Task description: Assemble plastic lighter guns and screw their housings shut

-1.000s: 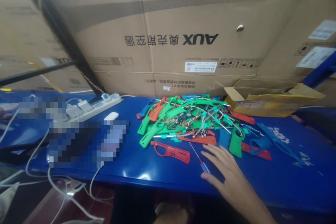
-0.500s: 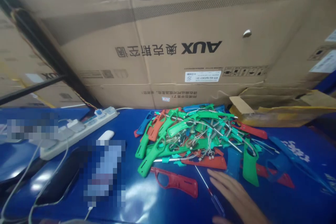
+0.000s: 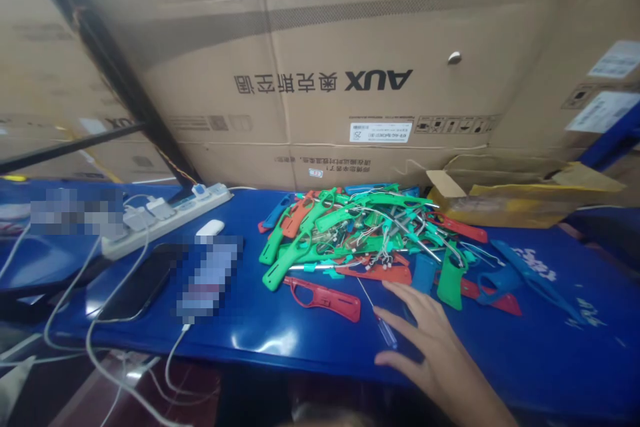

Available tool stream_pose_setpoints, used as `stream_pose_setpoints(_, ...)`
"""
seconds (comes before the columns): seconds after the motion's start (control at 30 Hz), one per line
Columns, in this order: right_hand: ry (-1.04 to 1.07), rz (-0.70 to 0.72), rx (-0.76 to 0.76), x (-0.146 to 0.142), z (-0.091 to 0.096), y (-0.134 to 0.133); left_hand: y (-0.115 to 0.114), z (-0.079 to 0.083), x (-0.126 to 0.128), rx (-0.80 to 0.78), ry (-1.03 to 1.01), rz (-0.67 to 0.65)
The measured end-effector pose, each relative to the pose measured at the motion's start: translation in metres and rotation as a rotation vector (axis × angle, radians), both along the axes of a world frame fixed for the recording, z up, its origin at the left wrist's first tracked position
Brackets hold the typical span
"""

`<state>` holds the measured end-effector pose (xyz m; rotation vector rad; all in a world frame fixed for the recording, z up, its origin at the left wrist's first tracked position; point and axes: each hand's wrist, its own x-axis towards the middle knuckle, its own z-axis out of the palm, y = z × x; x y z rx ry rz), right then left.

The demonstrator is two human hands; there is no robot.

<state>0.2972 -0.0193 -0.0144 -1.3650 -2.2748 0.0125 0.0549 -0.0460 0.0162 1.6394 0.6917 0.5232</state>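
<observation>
My right hand reaches in from the lower right, fingers spread, with nothing gripped. Its thumb and index finger lie on either side of a small screwdriver on the blue table; whether they touch it I cannot tell. The screwdriver has a translucent handle and a thin shaft pointing at the pile. Left of it lies a dark red lighter casing. Beyond the fingertips is a heap of long-nosed lighter parts, with a green casing, an orange-red casing, metal tubes and white wires. My left hand is not in view.
An open cardboard box with yellow tape stands at the back right. On the left are a white power strip, a dark phone, a blurred-out device and trailing white cables. A large carton walls the back.
The view has tipped downward, showing the table's front edge and the floor. My right hand has come further into view, its thumb now visible beside the screwdriver handle.
</observation>
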Motion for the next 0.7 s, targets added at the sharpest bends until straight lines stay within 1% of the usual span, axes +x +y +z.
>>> stream_pose_setpoints(0.07, 0.001, 0.018, 0.016, 0.000, 0.000, 0.001, 0.014, 0.014, -0.006, 0.040, -0.071, 0.100)
stream_pose_setpoints(0.13, 0.011, 0.010, 0.019, -0.001, 0.003, 0.000, 0.031, 0.025, -0.005, 0.071, -0.122, 0.230)
stream_pose_setpoints(0.17, 0.018, -0.007, 0.014, -0.003, 0.005, -0.001, 0.041, 0.029, -0.001, 0.101, -0.159, 0.349)
stream_pose_setpoints(0.2, 0.024, -0.030, 0.004, -0.004, 0.008, -0.002, 0.050, 0.031, 0.003, 0.156, -0.209, 0.539)
stream_pose_setpoints(0.23, 0.029, -0.054, -0.011, -0.006, 0.011, -0.003, 0.058, 0.031, 0.008, 0.223, -0.242, 0.672)
stream_pose_setpoints(0.27, 0.029, -0.072, -0.031, -0.007, 0.014, -0.004, 0.065, 0.030, 0.012, 0.290, -0.223, 0.727)
stream_pose_setpoints(0.3, 0.025, -0.083, -0.052, -0.008, 0.017, -0.004, 0.071, 0.026, 0.015, 0.373, -0.168, 0.741)
stream_pose_setpoints(0.37, 0.006, -0.073, -0.074, -0.009, 0.020, -0.005, 0.078, 0.017, 0.016, 0.586, 0.009, 0.684)
stream_pose_setpoints(0.43, -0.014, -0.056, -0.073, -0.010, 0.020, -0.004, 0.082, 0.008, 0.007, 0.772, 0.165, 0.652)
stream_pose_setpoints(0.47, -0.021, -0.056, -0.070, -0.010, 0.019, -0.004, 0.084, 0.004, 0.000, 0.824, 0.223, 0.663)
stream_pose_setpoints(0.53, -0.032, -0.078, -0.064, -0.010, 0.018, -0.004, 0.088, 0.000, -0.018, 0.900, 0.328, 0.731)
stream_pose_setpoints(0.6, -0.033, -0.104, -0.062, -0.010, 0.016, -0.004, 0.093, 0.000, -0.035, 0.968, 0.476, 0.729)
stream_pose_setpoints(0.7, -0.027, -0.119, -0.060, -0.009, 0.013, -0.004, 0.101, 0.004, -0.049, 0.987, 0.554, 0.703)
